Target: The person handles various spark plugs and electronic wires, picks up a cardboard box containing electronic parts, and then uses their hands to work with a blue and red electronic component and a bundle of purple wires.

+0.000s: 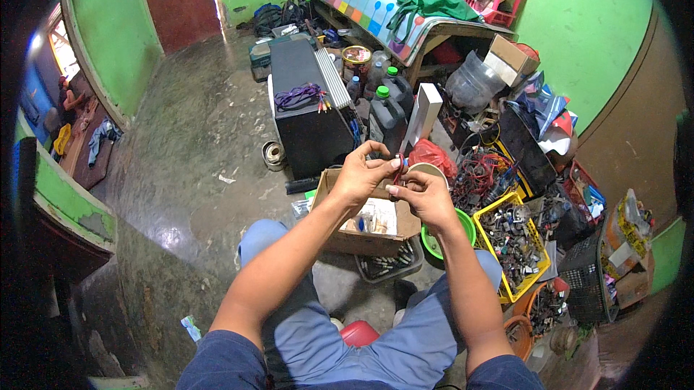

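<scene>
Left hand (365,173) and right hand (426,196) pinch thin red wire (401,174) over brown cardboard box (361,243); round green basin (469,226) to its right

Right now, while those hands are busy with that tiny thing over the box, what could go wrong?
The small red-and-dark thing between the left hand and right hand might slip into the open cardboard box below and be hard to spot. The right knee looks close to the yellow crate of small parts, so a bump might spill some.
</scene>
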The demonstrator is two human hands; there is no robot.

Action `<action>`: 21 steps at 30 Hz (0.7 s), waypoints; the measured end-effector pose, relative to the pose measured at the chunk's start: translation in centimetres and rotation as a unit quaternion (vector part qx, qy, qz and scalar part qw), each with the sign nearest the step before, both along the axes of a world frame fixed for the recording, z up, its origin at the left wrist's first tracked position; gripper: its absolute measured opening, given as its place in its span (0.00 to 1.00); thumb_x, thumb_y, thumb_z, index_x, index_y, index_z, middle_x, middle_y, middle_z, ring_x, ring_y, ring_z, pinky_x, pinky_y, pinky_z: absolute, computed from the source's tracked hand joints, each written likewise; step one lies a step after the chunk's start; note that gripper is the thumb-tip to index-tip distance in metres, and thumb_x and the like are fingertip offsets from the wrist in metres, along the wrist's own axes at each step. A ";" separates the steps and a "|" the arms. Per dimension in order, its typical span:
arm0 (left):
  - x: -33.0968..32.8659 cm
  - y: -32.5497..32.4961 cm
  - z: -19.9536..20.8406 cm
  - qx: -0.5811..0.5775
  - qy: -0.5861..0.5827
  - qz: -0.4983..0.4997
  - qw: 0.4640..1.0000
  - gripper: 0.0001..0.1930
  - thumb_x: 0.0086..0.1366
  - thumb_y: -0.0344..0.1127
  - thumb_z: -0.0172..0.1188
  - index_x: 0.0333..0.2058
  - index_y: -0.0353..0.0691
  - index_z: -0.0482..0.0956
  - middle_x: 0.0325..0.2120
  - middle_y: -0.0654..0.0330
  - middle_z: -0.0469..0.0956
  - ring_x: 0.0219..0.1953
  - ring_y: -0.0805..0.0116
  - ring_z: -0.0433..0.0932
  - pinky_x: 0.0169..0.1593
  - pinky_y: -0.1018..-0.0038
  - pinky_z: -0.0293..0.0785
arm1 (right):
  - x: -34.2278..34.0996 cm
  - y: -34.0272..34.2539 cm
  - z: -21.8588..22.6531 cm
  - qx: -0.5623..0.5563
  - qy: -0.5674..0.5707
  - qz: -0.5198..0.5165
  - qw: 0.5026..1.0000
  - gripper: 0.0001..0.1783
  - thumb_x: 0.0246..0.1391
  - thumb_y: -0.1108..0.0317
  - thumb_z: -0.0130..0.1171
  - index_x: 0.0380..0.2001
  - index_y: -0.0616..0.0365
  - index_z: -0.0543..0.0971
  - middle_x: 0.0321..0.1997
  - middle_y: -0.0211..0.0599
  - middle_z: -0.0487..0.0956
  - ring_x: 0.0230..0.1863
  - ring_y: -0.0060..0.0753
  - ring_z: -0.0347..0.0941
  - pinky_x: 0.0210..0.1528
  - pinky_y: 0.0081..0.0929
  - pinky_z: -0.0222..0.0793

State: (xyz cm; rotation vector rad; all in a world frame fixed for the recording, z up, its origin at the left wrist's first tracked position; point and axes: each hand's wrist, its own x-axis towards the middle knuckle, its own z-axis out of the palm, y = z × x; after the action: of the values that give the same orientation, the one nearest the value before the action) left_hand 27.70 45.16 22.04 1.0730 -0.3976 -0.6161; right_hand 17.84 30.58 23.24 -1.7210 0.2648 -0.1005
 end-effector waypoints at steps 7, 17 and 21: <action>-0.2 0.1 0.3 0.052 -0.031 0.019 0.998 0.16 0.64 0.33 0.66 0.44 0.37 0.69 0.37 0.52 0.84 0.40 0.70 0.81 0.38 0.74 0.80 | 0.3 0.0 -1.1 0.104 0.026 0.031 0.994 0.21 0.52 0.66 0.71 0.46 0.69 0.80 0.28 0.26 0.78 0.27 0.14 0.71 0.26 0.17 0.65; -0.7 -0.1 1.4 0.068 -0.028 0.008 0.997 0.14 0.64 0.33 0.65 0.43 0.38 0.70 0.35 0.57 0.83 0.39 0.74 0.80 0.37 0.77 0.79 | -0.1 0.4 -1.1 0.135 -0.005 0.058 0.989 0.10 0.55 0.66 0.68 0.37 0.60 0.84 0.24 0.20 0.76 0.19 0.10 0.61 0.20 0.15 0.53; -0.7 -0.8 1.7 0.070 -0.071 -0.019 0.995 0.13 0.64 0.32 0.65 0.42 0.37 0.71 0.35 0.58 0.83 0.39 0.74 0.80 0.40 0.76 0.79 | -0.7 0.4 -0.4 0.132 -0.019 0.032 0.991 0.09 0.57 0.67 0.66 0.38 0.60 0.83 0.25 0.22 0.76 0.18 0.11 0.61 0.19 0.15 0.52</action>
State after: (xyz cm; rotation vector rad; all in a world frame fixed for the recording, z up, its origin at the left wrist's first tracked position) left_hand 27.02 44.37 23.76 1.2503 -0.5047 -0.6095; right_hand 17.13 30.93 22.80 -1.4612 0.1859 -0.0491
